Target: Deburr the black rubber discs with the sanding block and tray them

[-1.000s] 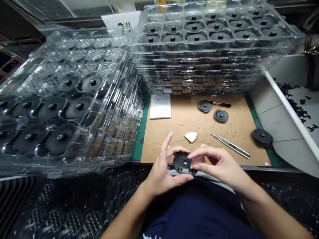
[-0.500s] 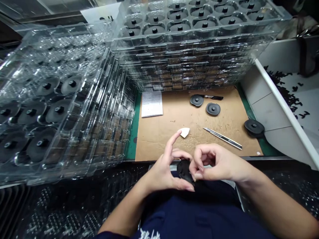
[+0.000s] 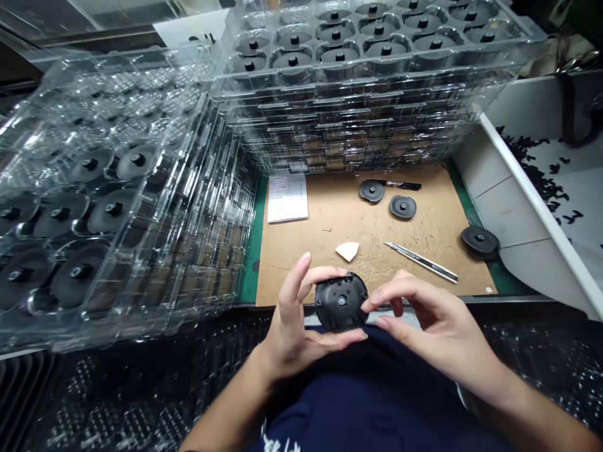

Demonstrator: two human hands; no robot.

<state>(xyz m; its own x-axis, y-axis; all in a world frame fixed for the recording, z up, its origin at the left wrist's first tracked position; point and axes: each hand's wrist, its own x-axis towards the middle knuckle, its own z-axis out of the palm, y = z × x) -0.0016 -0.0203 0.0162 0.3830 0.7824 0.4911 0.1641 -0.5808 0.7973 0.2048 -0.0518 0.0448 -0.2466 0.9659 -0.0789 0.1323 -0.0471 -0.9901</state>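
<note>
**Round black plastic disc (image 3: 340, 307) was gripped in the left hand (image 3: 294, 320), with the right hand (image 3: 433, 320) at its edge**

Disc location: in front of the person's dark navy garment (image 3: 377, 383), just past the near edge of the worktable. The face towards the camera showed small raised details and a lighter round spot near the middle.

Left hand: grasped the disc at its rim, thumb along the lower edge, a bent finger at the upper left; the index finger stood raised, clear of the part.

Right hand: not clenched. Index fingertip met the right rim of the disc; the thumb was parted from it, just below. Could not tell whether anything small lay under the fingertip.

Worktop: a brown cardboard sheet (image 3: 306, 251) lay on a green mat (image 3: 252, 267). On the cardboard, an off-white wedge-shaped piece (image 3: 347, 251) lay just beyond the disc, and a slim silver-and-black craft knife (image 3: 421, 262) lay to its right. Farther back were two dark grey rounded parts with central stubs (image 3: 402, 206), one beside a black pen (image 3: 402, 185), and a white printed slip (image 3: 287, 199). A dark part with a stub (image 3: 479, 240) sat at the right edge.

Surroundings: stacked clear plastic trays (image 3: 362, 119) stood at the back and left, many pockets filled with similar dark parts. At right, a white bin (image 3: 541, 194) contained small black pieces (image 3: 522, 154).
</note>
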